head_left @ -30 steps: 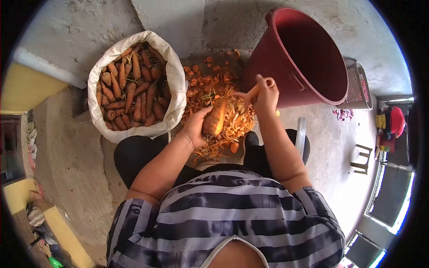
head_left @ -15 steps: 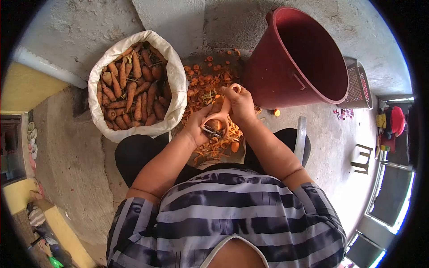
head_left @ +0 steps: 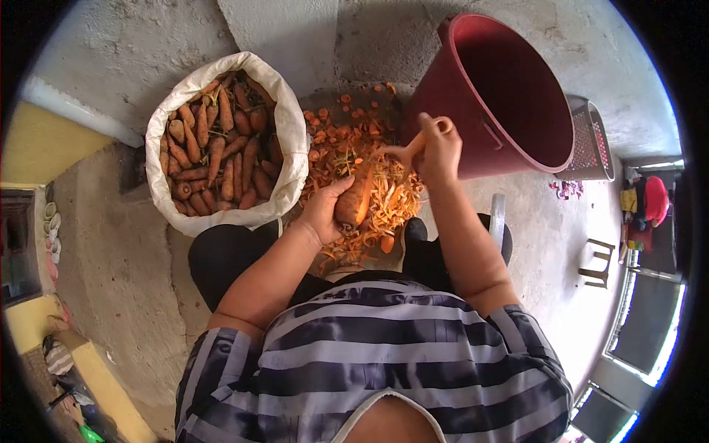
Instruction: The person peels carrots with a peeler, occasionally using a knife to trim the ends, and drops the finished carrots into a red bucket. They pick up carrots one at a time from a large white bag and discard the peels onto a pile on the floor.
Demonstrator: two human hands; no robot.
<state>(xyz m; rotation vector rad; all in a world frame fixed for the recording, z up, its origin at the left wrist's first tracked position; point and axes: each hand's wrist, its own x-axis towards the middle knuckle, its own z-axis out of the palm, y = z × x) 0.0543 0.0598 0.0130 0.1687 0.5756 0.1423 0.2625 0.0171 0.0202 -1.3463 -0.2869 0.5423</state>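
A partly peeled carrot (head_left: 353, 205) is in my left hand (head_left: 323, 212), with a bright orange strip showing along its right side and brown skin elsewhere. My right hand (head_left: 441, 154) grips the handle of an orange-pink peeler (head_left: 402, 153). The peeler is held up and to the right of the carrot, apart from it, and its blade is blurred. Beneath both hands lies a heap of carrot peelings (head_left: 391, 203) on the floor, with cut carrot ends among them.
Left of the peelings stands a white sack (head_left: 294, 159) full of unpeeled carrots (head_left: 216, 151). A large dark red bin (head_left: 450, 96) leans at the upper right, with a grey perforated basket (head_left: 591, 140) behind it. A rough concrete wall (head_left: 295, 29) runs along the back.
My right hand has lifted the peeler off the carrot and moved up and right. The carrot stays in my left hand, now showing a peeled strip.
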